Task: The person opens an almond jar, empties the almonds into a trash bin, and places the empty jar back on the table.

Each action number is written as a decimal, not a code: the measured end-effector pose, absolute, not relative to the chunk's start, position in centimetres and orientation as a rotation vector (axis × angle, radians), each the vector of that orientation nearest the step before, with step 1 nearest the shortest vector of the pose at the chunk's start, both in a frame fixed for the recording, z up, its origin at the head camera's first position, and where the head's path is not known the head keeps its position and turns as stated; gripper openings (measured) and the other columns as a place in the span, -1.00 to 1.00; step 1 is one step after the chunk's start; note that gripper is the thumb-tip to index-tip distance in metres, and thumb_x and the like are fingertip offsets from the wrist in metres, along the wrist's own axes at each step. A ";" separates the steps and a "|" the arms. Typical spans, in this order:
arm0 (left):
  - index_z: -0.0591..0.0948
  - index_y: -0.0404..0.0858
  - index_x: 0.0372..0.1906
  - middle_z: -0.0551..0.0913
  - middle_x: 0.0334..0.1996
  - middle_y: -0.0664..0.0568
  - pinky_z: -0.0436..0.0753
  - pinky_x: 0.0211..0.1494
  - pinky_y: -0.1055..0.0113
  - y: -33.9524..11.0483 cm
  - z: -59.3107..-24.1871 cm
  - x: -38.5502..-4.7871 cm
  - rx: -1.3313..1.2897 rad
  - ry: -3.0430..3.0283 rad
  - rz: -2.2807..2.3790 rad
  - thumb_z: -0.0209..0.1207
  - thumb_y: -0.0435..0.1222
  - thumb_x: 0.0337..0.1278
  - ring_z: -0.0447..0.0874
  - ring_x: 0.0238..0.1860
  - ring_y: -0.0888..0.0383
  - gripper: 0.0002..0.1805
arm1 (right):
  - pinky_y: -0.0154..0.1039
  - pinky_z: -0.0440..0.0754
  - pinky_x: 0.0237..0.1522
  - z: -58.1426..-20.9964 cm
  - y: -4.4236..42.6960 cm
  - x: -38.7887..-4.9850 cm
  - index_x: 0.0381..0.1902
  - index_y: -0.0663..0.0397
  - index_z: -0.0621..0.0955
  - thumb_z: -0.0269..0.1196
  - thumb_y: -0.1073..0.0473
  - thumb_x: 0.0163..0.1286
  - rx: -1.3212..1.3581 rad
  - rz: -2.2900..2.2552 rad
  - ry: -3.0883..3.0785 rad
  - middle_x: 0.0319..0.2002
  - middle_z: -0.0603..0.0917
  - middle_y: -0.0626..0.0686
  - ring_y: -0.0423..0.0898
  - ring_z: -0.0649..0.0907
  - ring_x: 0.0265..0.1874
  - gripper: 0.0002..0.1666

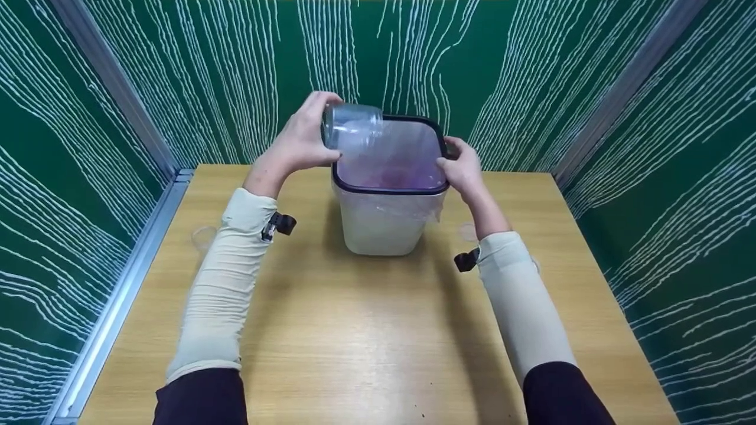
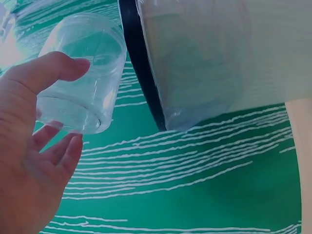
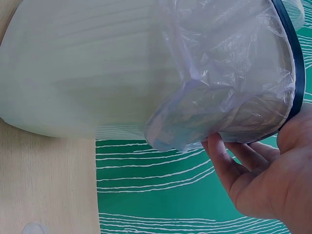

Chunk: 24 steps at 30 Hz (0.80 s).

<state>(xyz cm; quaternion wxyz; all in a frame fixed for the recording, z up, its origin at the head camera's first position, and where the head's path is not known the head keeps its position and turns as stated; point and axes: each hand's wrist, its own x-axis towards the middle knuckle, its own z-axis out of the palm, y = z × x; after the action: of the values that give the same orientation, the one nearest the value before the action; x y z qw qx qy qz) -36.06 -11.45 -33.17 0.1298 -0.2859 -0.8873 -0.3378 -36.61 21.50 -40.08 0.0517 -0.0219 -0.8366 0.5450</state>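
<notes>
My left hand (image 1: 301, 139) grips a clear plastic jar (image 1: 354, 127), thumb on one side and fingers on the other. The jar is tipped on its side over the left rim of a white trash bin (image 1: 381, 227). In the left wrist view the see-through jar (image 2: 83, 73) shows no visible contents. At the bin's right side my right hand (image 1: 463, 168) holds the black rim, thumb on top and fingers outside. A thin translucent bag (image 3: 219, 63) lines the bin and hangs over its outer wall. The bin stands upright; its bottom inside is unclear.
On the wooden table (image 1: 366, 330), a clear round piece (image 1: 204, 236) lies at left and another clear piece (image 1: 466, 232) lies right of the bin. Small dark specks dot the table's front. Green walls with white lines (image 1: 390, 53) enclose the back and sides.
</notes>
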 end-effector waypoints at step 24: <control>0.34 -0.13 0.28 0.50 0.15 0.05 0.44 0.16 0.23 -15.5 -37.0 -33.0 -0.248 -2.391 -0.975 0.50 0.03 -0.32 0.41 0.13 0.12 -0.05 | -0.17 0.48 0.14 -40.2 21.6 -37.0 0.40 0.15 0.33 0.10 0.39 0.32 -0.072 1.667 -2.558 0.22 0.48 0.20 -0.01 0.45 0.18 -0.34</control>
<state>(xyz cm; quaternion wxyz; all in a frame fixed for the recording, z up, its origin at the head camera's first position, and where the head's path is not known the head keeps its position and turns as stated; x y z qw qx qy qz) -32.98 -15.53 -37.02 0.2703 -0.0922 -0.8874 -0.3619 -37.03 21.62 -40.21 0.0437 -0.0234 -0.8368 0.5452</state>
